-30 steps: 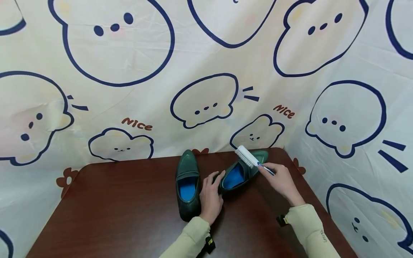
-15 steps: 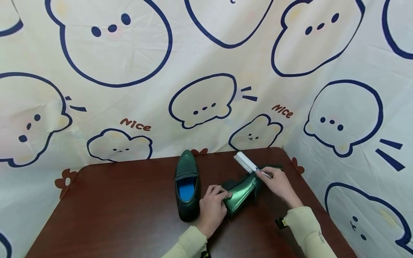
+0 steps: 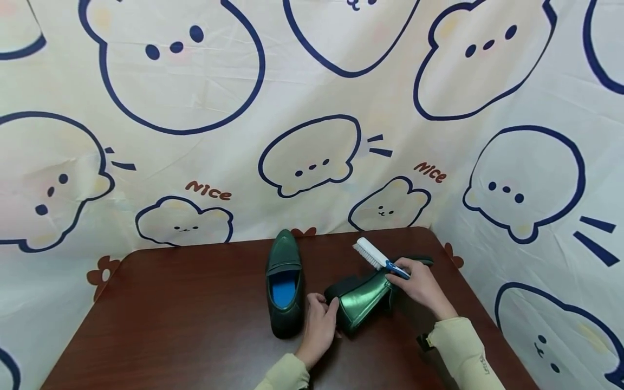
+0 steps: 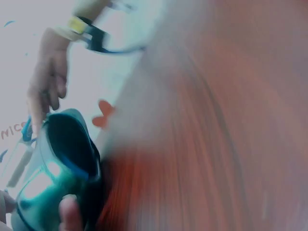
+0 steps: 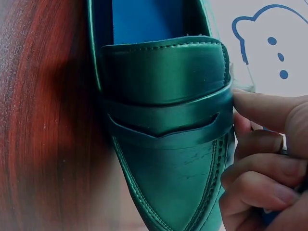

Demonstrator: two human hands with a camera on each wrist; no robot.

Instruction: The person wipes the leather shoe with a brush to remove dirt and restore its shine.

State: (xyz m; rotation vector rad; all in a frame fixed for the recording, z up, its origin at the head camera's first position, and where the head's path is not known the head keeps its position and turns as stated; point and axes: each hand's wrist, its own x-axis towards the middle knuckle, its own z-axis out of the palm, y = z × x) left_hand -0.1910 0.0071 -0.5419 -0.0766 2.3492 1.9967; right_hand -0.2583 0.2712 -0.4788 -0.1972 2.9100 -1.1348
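A green loafer (image 3: 363,306) lies tipped on its side on the table, its dark sole turned toward the back. My left hand (image 3: 319,327) is at its heel; in the left wrist view the thumb (image 4: 70,214) is on one side of the shoe and a fingertip on the other. My right hand (image 3: 421,284) grips a white-headed brush (image 3: 371,253) by its blue and white handle, bristles facing left, over the toe end. The right wrist view shows the loafer's strap and stitched toe (image 5: 168,178), with the right fingers along its edge. Beside my left hand, the matching loafer (image 3: 284,252) stands upright.
The brown wooden table (image 3: 195,303) has rounded back corners. A pale curtain (image 3: 312,81) printed with cartoon faces hangs right behind it and along the right side.
The right-hand loafer has gone from upright to lying on its side. My left hand has moved slightly down around the heel. The brush has come down a little.
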